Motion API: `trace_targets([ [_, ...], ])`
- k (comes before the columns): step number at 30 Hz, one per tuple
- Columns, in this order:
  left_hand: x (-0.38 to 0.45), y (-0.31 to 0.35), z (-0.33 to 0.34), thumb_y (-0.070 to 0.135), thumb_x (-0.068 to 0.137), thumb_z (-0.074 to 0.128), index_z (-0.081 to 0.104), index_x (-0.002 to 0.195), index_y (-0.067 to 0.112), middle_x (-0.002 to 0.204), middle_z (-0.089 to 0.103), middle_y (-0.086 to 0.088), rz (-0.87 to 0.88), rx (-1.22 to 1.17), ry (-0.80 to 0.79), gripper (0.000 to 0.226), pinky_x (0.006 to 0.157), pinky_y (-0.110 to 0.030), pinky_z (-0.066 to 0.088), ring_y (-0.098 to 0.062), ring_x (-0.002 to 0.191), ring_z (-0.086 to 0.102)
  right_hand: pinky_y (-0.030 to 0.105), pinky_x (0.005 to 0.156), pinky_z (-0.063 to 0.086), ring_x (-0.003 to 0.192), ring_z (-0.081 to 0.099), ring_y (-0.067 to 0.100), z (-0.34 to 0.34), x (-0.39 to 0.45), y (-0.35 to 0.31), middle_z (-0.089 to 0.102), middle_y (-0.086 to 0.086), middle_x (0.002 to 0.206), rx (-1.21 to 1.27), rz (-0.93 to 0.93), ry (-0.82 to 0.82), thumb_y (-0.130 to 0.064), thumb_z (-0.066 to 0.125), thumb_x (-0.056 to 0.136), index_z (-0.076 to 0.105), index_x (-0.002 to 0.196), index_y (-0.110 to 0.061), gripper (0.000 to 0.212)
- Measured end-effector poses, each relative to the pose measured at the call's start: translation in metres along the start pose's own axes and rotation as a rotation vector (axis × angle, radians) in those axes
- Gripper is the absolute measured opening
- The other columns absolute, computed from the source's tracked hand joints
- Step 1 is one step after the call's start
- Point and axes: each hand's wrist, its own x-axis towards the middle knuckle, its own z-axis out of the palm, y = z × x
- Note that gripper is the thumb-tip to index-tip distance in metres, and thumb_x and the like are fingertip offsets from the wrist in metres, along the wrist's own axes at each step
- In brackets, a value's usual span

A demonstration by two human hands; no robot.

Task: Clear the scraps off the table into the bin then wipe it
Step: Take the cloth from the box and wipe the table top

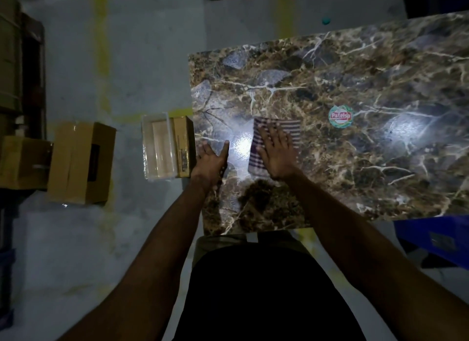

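Note:
A striped purple and white cloth [291, 130] lies flat on the brown marble-patterned table [355, 163]. My right hand [275, 153] presses on the cloth with straight, spread fingers. My left hand [212, 160] rests at the table's left edge, fingers extended and thumb out, holding nothing. A clear plastic bin [158, 148] sits on the floor just left of the table edge, beside my left hand. I see no scraps on the tabletop.
A small cardboard box [182, 148] stands between the bin and the table. A larger cardboard box [81, 163] lies further left on the floor. A round sticker [340, 116] marks the tabletop. A blue object [436, 239] sits at the table's near right corner.

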Motion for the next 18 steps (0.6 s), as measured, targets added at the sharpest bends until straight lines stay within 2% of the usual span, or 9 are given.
trace_targets([
  [2, 0.001, -0.004, 0.002, 0.018, 0.084, 0.082, -0.014, 0.163, 0.024, 0.156, 0.004, -0.049, 0.001, 0.021, 0.028, 0.125, 0.113, -0.058, 0.036, -0.062, 0.148, 0.011, 0.054, 0.128, 0.013, 0.161, 0.007, 0.03, 0.009, -0.02, 0.002, 0.009, 0.009, 0.175, -0.032, -0.112, -0.05, -0.048, 0.026, 0.11, 0.014, 0.167, -0.023, 0.064],
  [5, 0.002, -0.013, 0.006, 0.031, 0.075, 0.089, -0.009, 0.163, 0.024, 0.157, 0.014, -0.046, 0.014, 0.089, 0.077, 0.132, 0.106, -0.052, 0.044, -0.055, 0.148, 0.024, 0.053, 0.127, 0.017, 0.162, 0.005, 0.024, 0.005, -0.044, 0.037, 0.006, 0.003, 0.175, -0.071, -0.228, -0.098, -0.05, 0.026, 0.11, 0.01, 0.167, -0.029, 0.064],
  [8, 0.003, -0.017, 0.01, 0.031, 0.084, 0.08, -0.005, 0.164, 0.025, 0.157, 0.021, -0.042, 0.015, 0.111, 0.131, 0.117, 0.106, -0.05, 0.043, -0.051, 0.146, 0.03, 0.051, 0.127, 0.014, 0.161, 0.005, 0.028, -0.013, -0.038, 0.059, 0.006, 0.006, 0.175, -0.049, -0.074, -0.099, -0.05, 0.024, 0.109, 0.008, 0.167, -0.027, 0.065],
  [10, 0.004, -0.017, 0.012, 0.026, 0.086, 0.077, -0.002, 0.163, 0.027, 0.156, 0.026, -0.041, 0.014, 0.101, 0.163, 0.11, 0.106, -0.051, 0.043, -0.05, 0.145, 0.032, 0.048, 0.126, 0.006, 0.161, 0.003, 0.031, -0.022, -0.013, 0.05, 0.005, 0.009, 0.175, -0.012, 0.063, -0.057, -0.05, 0.023, 0.11, 0.008, 0.168, -0.024, 0.065],
  [12, 0.006, -0.021, 0.013, 0.023, 0.08, 0.082, -0.001, 0.163, 0.029, 0.153, 0.032, -0.041, 0.021, 0.08, 0.162, 0.117, 0.103, -0.05, 0.044, -0.05, 0.142, 0.035, 0.051, 0.127, 0.004, 0.161, 0.004, 0.033, -0.021, 0.011, 0.028, 0.006, 0.011, 0.174, -0.023, 0.112, -0.029, -0.051, 0.019, 0.11, 0.007, 0.168, -0.023, 0.065],
  [15, 0.006, -0.034, 0.011, 0.034, 0.057, 0.095, 0.006, 0.163, 0.031, 0.15, 0.039, -0.038, 0.057, 0.051, 0.135, 0.138, 0.097, -0.047, 0.049, -0.048, 0.136, 0.046, 0.054, 0.127, 0.003, 0.161, 0.001, 0.032, -0.008, 0.03, -0.013, 0.005, 0.011, 0.174, -0.016, 0.048, -0.054, -0.05, 0.016, 0.11, 0.007, 0.168, -0.023, 0.065],
  [16, 0.005, -0.04, 0.009, 0.039, 0.056, 0.095, 0.012, 0.163, 0.031, 0.152, 0.039, -0.036, 0.075, 0.018, 0.143, 0.136, 0.096, -0.045, 0.051, -0.045, 0.134, 0.049, 0.055, 0.128, 0.004, 0.161, 0.001, 0.032, -0.003, 0.027, -0.025, 0.004, 0.012, 0.174, -0.011, -0.004, -0.079, -0.049, 0.017, 0.11, 0.008, 0.168, -0.022, 0.064],
  [18, 0.001, -0.054, 0.005, 0.046, 0.065, 0.089, 0.029, 0.161, 0.034, 0.154, 0.045, -0.024, 0.097, -0.059, 0.185, 0.114, 0.092, -0.039, 0.053, -0.035, 0.125, 0.06, 0.056, 0.128, 0.008, 0.161, -0.001, 0.031, 0.007, 0.007, -0.037, 0.002, 0.011, 0.175, -0.048, -0.136, -0.139, -0.048, 0.019, 0.111, 0.008, 0.168, -0.021, 0.063],
])
